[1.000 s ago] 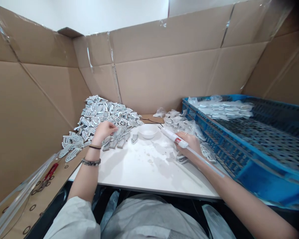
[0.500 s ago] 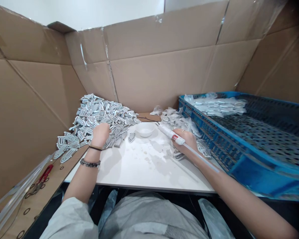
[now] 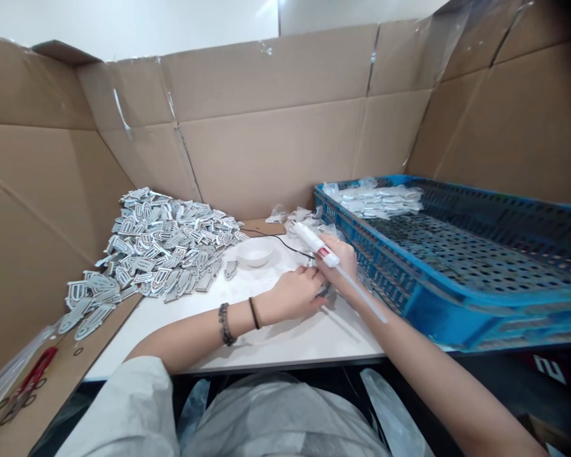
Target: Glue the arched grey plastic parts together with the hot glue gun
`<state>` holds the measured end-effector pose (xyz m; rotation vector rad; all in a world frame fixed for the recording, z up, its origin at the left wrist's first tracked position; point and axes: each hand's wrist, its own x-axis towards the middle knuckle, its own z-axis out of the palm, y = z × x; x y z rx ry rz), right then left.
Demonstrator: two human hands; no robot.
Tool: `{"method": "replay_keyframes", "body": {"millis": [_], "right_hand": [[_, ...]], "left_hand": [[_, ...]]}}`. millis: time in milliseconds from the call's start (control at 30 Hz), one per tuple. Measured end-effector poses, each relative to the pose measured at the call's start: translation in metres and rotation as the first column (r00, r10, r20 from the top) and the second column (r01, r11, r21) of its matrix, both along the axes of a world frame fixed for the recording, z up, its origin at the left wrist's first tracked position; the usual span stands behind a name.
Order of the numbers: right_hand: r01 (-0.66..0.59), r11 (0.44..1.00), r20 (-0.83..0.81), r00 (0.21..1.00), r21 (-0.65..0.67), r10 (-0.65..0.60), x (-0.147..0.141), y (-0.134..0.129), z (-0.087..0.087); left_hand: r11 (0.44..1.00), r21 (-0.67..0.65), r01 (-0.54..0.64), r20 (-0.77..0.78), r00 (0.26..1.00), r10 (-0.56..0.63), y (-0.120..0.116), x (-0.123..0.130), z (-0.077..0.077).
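Observation:
A white hot glue gun (image 3: pixel 314 244) with a red trigger part is in my right hand (image 3: pixel 340 257); its clear glue stick (image 3: pixel 364 295) runs back over the forearm. My left hand (image 3: pixel 295 293) lies just below it, with thumb and fingers closing around a small grey piece (image 3: pixel 323 289) at the board's right side. The fingers hide most of that piece. Grey-and-white flat shaped pieces (image 3: pixel 166 241) lie heaped at the left, and a single piece (image 3: pixel 231 270) sits near the white bowl (image 3: pixel 255 252).
A blue perforated crate (image 3: pixel 390 279) stands at the right, with stacked bagged pieces (image 3: pixel 375 200) inside. Plastic-wrapped pieces (image 3: pixel 309 219) lie beside it. Red-handled scissors (image 3: pixel 35 374) rest at the left on cardboard. Cardboard walls (image 3: pixel 266 139) surround the white board (image 3: pixel 171 336). A black cord (image 3: pixel 285 243) crosses behind the bowl.
My left hand has moved from the heap at the left across to the right, beneath the glue gun. My right hand still grips the gun. The view has turned slightly right.

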<state>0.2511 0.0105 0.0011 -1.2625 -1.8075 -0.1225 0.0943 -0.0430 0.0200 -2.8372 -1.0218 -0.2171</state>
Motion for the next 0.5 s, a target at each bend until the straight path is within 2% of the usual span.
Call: {"method": "replay_keyframes", "body": {"millis": [133, 233, 300, 400, 500], "right_hand": [[-0.039, 0.998, -0.041, 0.998, 0.042, 0.041, -0.001, -0.004, 0.002], [0.009, 0.999, -0.025, 1.0, 0.036, -0.008, -0.002, -0.004, 0.003], [0.029, 0.999, -0.009, 1.0, 0.019, -0.029, -0.002, -0.005, 0.004], [0.027, 1.0, -0.022, 0.999, 0.004, -0.027, -0.002, -0.006, 0.007], [0.016, 1.0, -0.034, 0.999, 0.011, -0.015, -0.002, -0.007, 0.007]], "left_hand": [[0.999, 0.011, -0.04, 0.044, 0.998, 0.04, 0.021, 0.02, -0.019], [0.992, -0.119, -0.032, 0.185, 0.981, 0.054, 0.029, 0.011, -0.024], [0.969, -0.245, -0.005, 0.293, 0.953, 0.079, 0.029, -0.002, -0.019], [0.925, -0.379, 0.042, 0.401, 0.908, 0.123, 0.021, -0.022, -0.003], [0.859, -0.511, -0.012, 0.457, 0.843, 0.284, 0.01, -0.038, 0.012]]}}
